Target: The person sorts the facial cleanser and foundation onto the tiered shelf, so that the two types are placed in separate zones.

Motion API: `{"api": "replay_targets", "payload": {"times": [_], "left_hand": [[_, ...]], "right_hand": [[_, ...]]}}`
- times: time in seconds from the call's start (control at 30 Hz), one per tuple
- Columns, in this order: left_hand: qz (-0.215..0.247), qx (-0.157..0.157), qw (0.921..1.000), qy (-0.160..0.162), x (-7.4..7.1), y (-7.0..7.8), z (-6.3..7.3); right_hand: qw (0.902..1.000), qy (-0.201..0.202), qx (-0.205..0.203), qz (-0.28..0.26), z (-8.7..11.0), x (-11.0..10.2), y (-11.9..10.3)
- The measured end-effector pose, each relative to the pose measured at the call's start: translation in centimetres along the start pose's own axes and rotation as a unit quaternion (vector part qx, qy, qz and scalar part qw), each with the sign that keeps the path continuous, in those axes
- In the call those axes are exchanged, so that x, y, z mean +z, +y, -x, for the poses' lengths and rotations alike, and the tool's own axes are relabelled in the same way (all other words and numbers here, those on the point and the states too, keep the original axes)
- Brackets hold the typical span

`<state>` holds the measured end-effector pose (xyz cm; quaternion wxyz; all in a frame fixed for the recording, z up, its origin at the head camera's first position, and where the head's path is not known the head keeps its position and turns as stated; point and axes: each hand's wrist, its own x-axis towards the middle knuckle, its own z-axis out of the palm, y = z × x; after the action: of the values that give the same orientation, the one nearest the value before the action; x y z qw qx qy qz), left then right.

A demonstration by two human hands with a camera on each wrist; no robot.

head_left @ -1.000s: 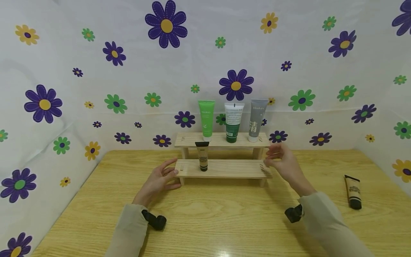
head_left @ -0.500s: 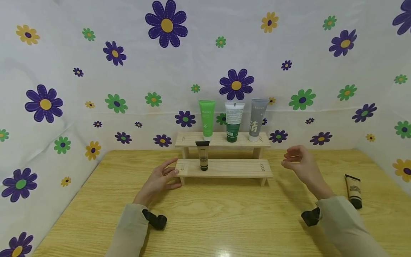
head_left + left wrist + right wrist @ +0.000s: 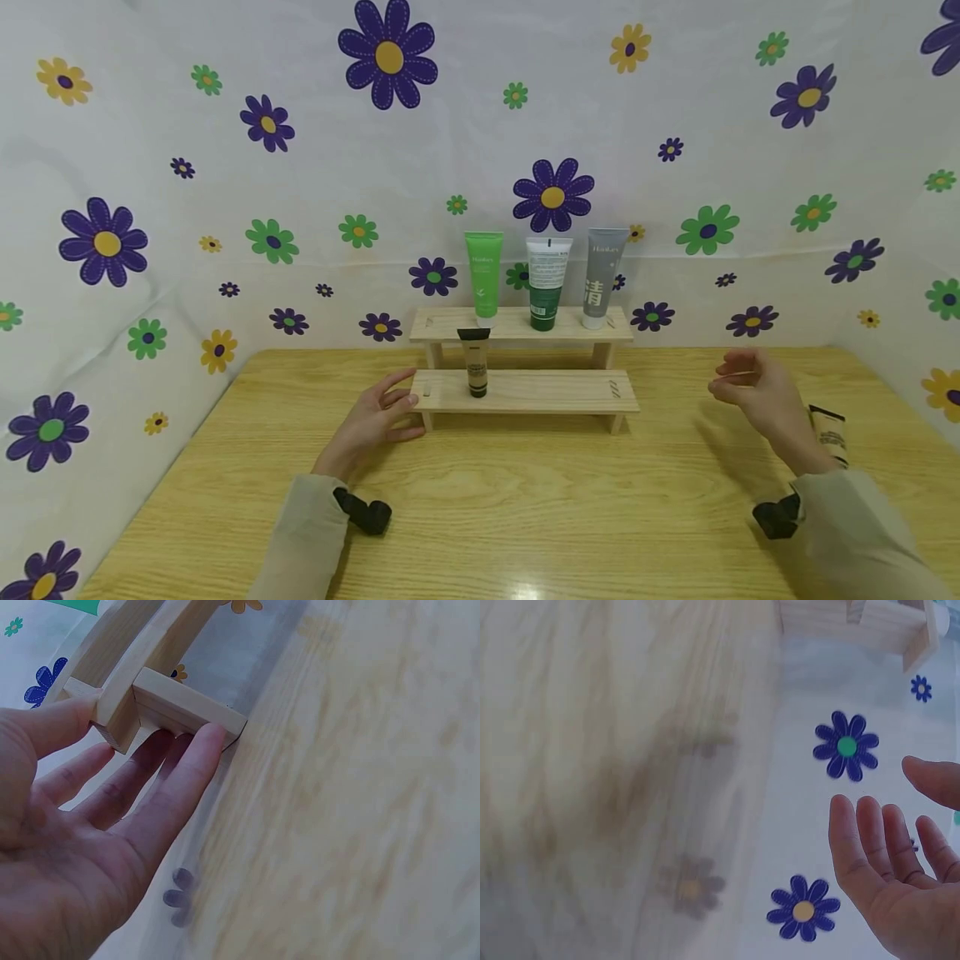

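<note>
A small wooden two-tier rack (image 3: pixel 555 385) stands on the table. My left hand (image 3: pixel 366 423) holds the left end of its lower tier. In the left wrist view, the thumb rests on the board's end (image 3: pixel 124 705) and the fingers touch the leg (image 3: pixel 187 705). Upright on that tier is a beige tube with black cap (image 3: pixel 477 365). The upper tier carries a green tube (image 3: pixel 485 277), a white-and-green tube (image 3: pixel 546 283) and a grey tube (image 3: pixel 603 279). My right hand (image 3: pixel 765 408) hovers right of the rack, holding nothing, its fingers loosely bent.
A second beige tube (image 3: pixel 829 429) lies on the wooden table (image 3: pixel 487 508) at the right, partly hidden by my right wrist. Behind the table hangs a white cloth (image 3: pixel 450 150) printed with flowers, and it also closes off both sides.
My right hand has left the rack's right end and moved rightward, now partly covering the lying tube. My left hand stays on the rack, and the standing tubes look the same.
</note>
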<state>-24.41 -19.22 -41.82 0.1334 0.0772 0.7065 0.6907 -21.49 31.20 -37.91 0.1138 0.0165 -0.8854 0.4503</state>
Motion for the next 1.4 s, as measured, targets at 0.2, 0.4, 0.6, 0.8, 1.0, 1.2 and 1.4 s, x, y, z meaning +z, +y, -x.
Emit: {"api": "replay_targets", "payload": {"times": [0.2, 0.4, 0.6, 0.8, 1.0, 1.2, 1.4], "left_hand": [[0.006, -0.001, 1.0000, 0.007, 0.0, 0.0, -0.1], [0.006, 0.000, 1.0000, 0.006, -0.1, -0.1, -0.1], [0.006, 0.003, 0.9999, 0.008, 0.0, -0.1, -0.2], [0.005, 0.004, 1.0000, 0.007, 0.0, -0.1, -0.1], [0.005, 0.003, 0.9999, 0.010, 0.0, -0.1, -0.1], [0.005, 0.002, 1.0000, 0.008, 0.0, -0.1, -0.2], [0.002, -0.003, 0.9999, 0.010, -0.1, -0.1, -0.1]], "right_hand": [[0.9997, 0.008, 0.020, -0.008, 0.5, -1.5, 1.5], [0.9996, 0.007, 0.029, -0.002, 1.0, -2.7, 2.3], [0.9995, 0.014, 0.027, -0.005, 1.3, -4.2, 3.4], [0.9981, 0.026, 0.054, 0.013, 1.5, -5.6, 4.3], [0.9952, 0.050, 0.075, 0.038, 1.7, -6.6, 4.9], [0.9921, 0.072, 0.084, 0.060, 1.8, -7.4, 6.4], [0.9891, 0.090, 0.092, 0.072, 2.0, -8.0, 7.6]]}}
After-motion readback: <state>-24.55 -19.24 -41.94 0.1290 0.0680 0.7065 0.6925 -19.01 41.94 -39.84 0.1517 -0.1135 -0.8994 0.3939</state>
